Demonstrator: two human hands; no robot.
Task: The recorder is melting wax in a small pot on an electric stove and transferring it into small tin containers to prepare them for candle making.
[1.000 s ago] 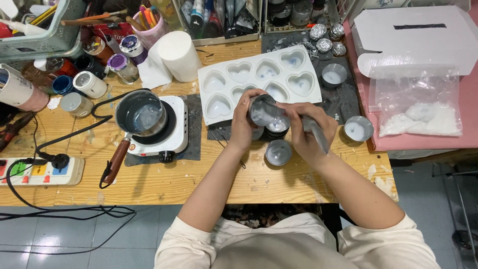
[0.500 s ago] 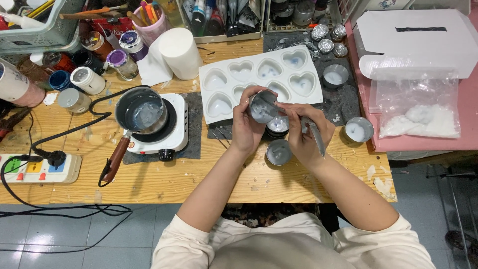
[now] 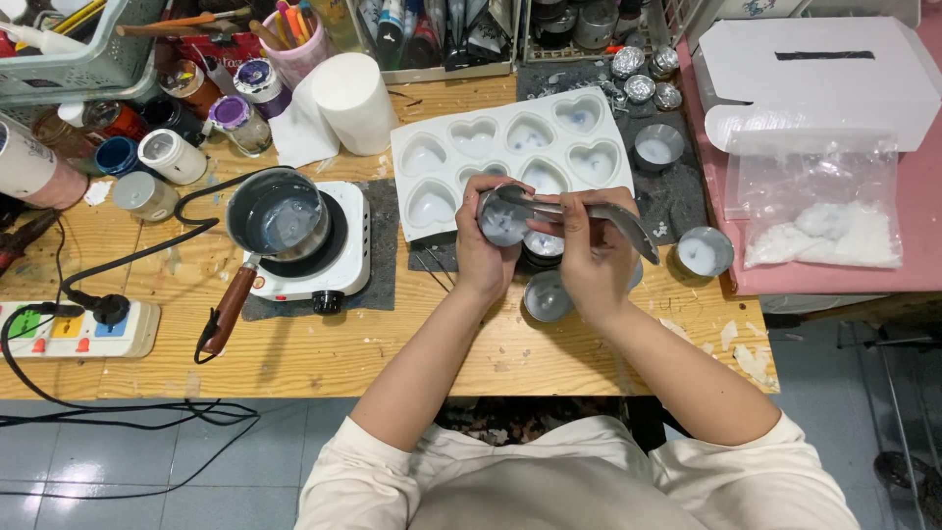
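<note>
Small round metal tin (image 3: 503, 219) with pale bluish wax inside sits tilted in the left hand (image 3: 483, 247), whose fingers wrap around its side above the middle of the wooden surface (image 3: 324, 358). Just to its right, the right hand (image 3: 589, 257) pinches the handle of a grey metal spoon (image 3: 589, 213), thumb on top and fingers curled beneath; the spoon lies roughly level, its tip reaching into the tin's mouth. Beneath both hands stand more round tins: a dark one (image 3: 543, 249) partly hidden between the wrists and a grey wax-filled one (image 3: 546, 295) nearer the person. Just beyond the hands lies a white silicone mould with heart-shaped cavities (image 3: 510, 157), some tinted blue. To the left, a small dark saucepan with a wooden handle (image 3: 275, 222) rests on a white electric hotplate (image 3: 339, 257). Further left, near the surface's edge, lies a white power strip with coloured switches (image 3: 78, 332). On the right, another wax-filled tin (image 3: 703, 252) stands near a clear plastic bag of white flakes (image 3: 822, 221) on a pink mat (image 3: 913, 231).
</note>
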